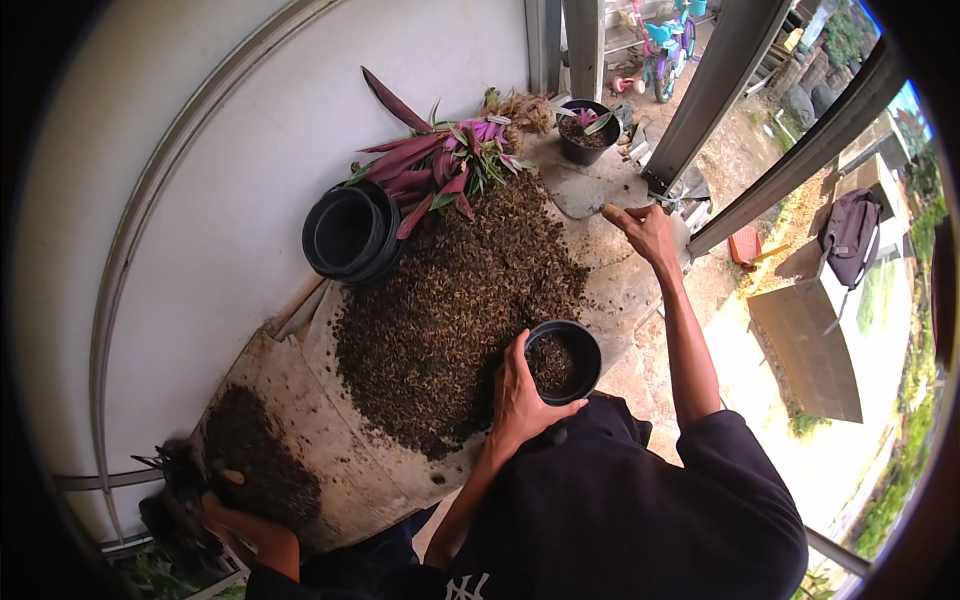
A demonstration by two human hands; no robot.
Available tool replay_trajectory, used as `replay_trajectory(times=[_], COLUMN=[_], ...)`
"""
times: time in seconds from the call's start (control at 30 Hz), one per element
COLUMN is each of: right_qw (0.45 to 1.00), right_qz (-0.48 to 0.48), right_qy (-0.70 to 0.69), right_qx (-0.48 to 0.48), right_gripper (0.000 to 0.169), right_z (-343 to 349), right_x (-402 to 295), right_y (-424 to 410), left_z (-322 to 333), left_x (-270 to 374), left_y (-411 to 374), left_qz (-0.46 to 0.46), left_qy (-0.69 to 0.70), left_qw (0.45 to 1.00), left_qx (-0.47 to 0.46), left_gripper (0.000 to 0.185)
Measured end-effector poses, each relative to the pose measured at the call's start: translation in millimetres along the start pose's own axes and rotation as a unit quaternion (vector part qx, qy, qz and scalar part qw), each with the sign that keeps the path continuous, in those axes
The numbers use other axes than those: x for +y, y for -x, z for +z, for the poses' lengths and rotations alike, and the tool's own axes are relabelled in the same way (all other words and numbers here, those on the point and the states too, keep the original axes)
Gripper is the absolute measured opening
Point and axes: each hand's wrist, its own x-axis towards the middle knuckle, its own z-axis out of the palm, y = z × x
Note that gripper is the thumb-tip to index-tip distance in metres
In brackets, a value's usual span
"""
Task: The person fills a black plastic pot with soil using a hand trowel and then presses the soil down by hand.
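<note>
In my left hand is a round black plastic pot, tilted, with some potting mix in its bottom. My right hand is shut on the handle of a garden trowel, whose broad blade lies at the far right of the table. A large heap of dark potting mix spreads between the hands and the wall. Beyond it lie uprooted purple-leaved plants, with nested black pots at their left. A potted small plant with pink and green leaves stands past the trowel.
At the lower left a co-worker's hand is near dark pots beside a smaller soil heap. A white wall borders the table's left; metal posts rise at its right. Outside are a child's bicycle and a backpack.
</note>
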Motion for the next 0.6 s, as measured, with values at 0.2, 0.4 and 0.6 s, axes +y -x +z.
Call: replay_trajectory(times=[0.2, 0.4, 0.6], right_qw=[0.998, 0.993, 0.982], right_qz=[-0.039, -0.072, -0.114], right_qy=[-0.024, -0.026, -0.031], right_qx=[-0.033, -0.089, -0.148], right_gripper=[0.068, 0.065, 0.055], right_z=[29.6, 45.2, 45.1], right_x=[-14.9, -35.4, -18.3], right_y=[-26.3, -46.1, -63.0], left_z=[-1.8, -0.4, -1.6], left_x=[1.7, 0.0, 0.4], left_y=[-0.8, 0.0, -0.2], left_qz=[0.010, 0.007, 0.002], left_qy=[-0.009, -0.004, -0.007], left_qw=[1.000, 1.000, 1.000], left_qx=[-0.002, 0.001, -0.004], left_gripper=[0.139, 0.139, 0.141])
